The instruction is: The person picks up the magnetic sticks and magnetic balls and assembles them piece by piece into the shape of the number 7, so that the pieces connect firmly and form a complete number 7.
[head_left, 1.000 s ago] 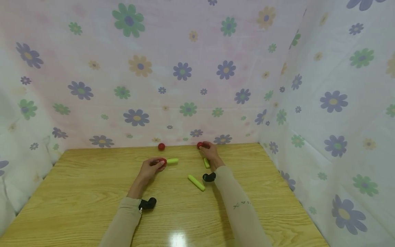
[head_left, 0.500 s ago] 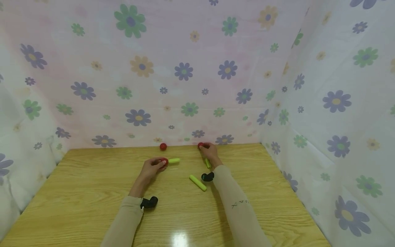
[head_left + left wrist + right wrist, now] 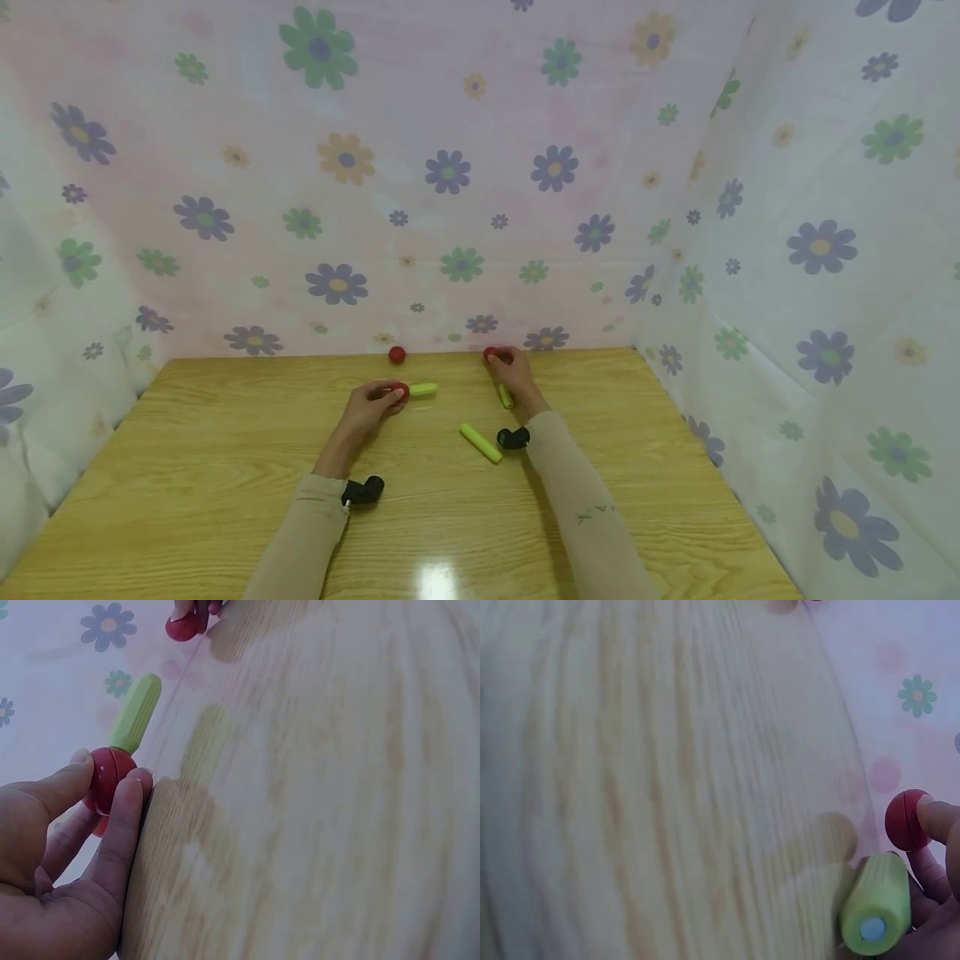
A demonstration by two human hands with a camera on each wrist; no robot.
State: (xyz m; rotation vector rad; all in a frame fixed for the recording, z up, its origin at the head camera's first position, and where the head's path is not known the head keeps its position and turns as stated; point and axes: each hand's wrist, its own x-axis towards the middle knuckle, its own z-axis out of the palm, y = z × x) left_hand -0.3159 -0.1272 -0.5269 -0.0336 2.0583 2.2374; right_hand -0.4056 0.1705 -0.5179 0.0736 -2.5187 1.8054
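My left hand (image 3: 367, 408) pinches a red ball (image 3: 402, 392) between thumb and fingers, left of the middle of the table. A seam runs round this ball (image 3: 111, 776) in the left wrist view. From the ball's far side a light-green ribbed stick (image 3: 136, 712) extends, its end right at the ball. Near the back edge, my right hand (image 3: 516, 375) pinches another seamed red ball (image 3: 905, 821) between thumb and fingers. Just below those fingers lies a second green stick (image 3: 877, 904), its pale round end facing the right wrist camera and partly hidden by the hand in the head view.
A third red ball (image 3: 397, 355) rests at the back edge of the wooden table (image 3: 225, 467), between the hands. Another green stick (image 3: 481, 444) lies slanted near the middle. Flower-patterned cloth (image 3: 450, 217) hangs behind and at both sides.
My right wrist and forearm have shifted slightly right and towards me, while the fingers keep their pinch on the ball. The left hand holds still with its ball.
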